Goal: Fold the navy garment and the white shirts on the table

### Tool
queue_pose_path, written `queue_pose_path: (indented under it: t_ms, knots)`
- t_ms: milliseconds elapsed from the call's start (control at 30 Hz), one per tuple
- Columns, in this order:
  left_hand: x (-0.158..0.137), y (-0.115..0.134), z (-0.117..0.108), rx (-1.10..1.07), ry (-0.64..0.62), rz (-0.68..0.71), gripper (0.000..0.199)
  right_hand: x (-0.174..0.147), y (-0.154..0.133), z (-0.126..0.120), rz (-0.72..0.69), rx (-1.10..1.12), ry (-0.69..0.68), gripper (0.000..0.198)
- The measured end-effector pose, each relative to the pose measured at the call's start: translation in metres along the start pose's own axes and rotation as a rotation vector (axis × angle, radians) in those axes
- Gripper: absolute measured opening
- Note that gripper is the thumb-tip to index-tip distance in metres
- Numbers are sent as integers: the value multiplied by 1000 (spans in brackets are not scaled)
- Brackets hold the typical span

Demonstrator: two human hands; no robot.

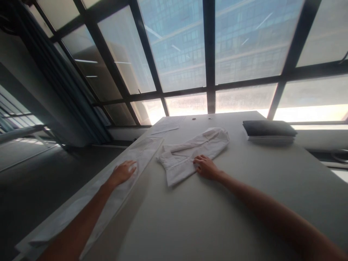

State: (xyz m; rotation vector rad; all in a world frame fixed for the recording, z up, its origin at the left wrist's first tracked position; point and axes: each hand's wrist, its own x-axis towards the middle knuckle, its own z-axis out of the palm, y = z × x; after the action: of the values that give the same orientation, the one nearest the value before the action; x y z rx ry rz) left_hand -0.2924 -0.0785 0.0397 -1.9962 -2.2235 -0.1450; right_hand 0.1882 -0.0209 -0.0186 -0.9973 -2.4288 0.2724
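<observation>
A folded white garment (187,156) lies across the middle of the white table (168,224), wrinkled at its far end. My right hand (207,167) is at its near right edge, with bent fingers closed on the cloth; the thumb is mostly hidden. To the left, a long, pale, slightly shiny layer that looks like plastic bags (106,195) runs along the table's left edge. On it rests my left hand (123,172), palm down, its thumb apart from the fingers and nothing held.
A stack of dark and white folded items (269,132) sits at the table's back right. White sheets (167,127) lie at the far left corner. Large framed windows (209,54) rise behind the table. A dark curtain (62,76) hangs at the left, above the grey floor.
</observation>
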Motion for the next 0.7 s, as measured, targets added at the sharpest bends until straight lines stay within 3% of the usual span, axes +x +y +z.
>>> queue_pose_path:
  t_ms: [200,333,500,633,700]
  knots:
    - [64,155,13,-244,39,408,47,-19,14,-11,6,128,57,29]
    - [80,232,35,-384,-21,590,48,-61,42,-30,49,272,87,24]
    - [64,281,65,-475,-134,739,51,-110,81,-44,216,409,95,21]
    - [44,292,72,-380,-174,715,51,-108,110,-48,522,333,517,31]
    - [36,292,68,-334,-209,713,52,-96,126,-51,658,226,661,41]
